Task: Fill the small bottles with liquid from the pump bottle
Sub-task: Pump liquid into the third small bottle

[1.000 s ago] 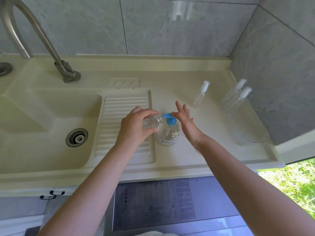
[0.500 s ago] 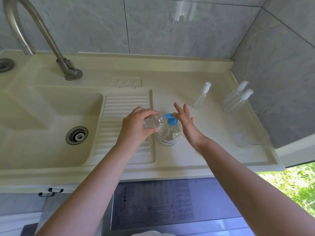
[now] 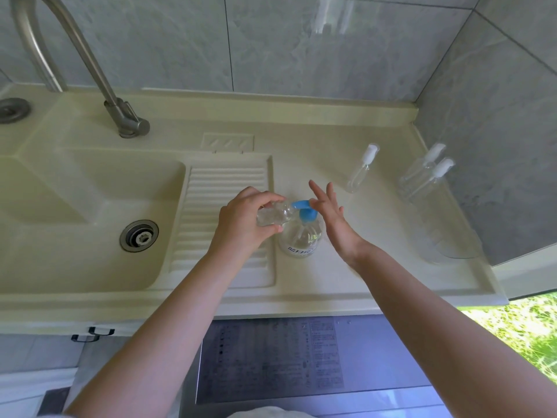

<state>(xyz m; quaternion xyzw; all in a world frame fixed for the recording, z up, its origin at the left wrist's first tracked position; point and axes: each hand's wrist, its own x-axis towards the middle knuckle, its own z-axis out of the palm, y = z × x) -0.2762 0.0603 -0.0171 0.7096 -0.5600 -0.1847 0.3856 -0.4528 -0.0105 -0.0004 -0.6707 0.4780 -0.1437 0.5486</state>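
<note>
Gripping small bottle (image 3: 272, 215): left hand (image 3: 241, 223) | flat on pump bottle (image 3: 301, 236): right hand (image 3: 330, 215)

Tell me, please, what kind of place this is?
Probably a home laundry or utility corner: a cream sink with a ribbed washboard moulded in, a metal faucet, and grey tiled walls.

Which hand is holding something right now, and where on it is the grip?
The left hand grips a small clear bottle around its body, mouth at the pump bottle's blue spout. The right hand holds nothing; its straight fingers rest at the pump head.
</note>
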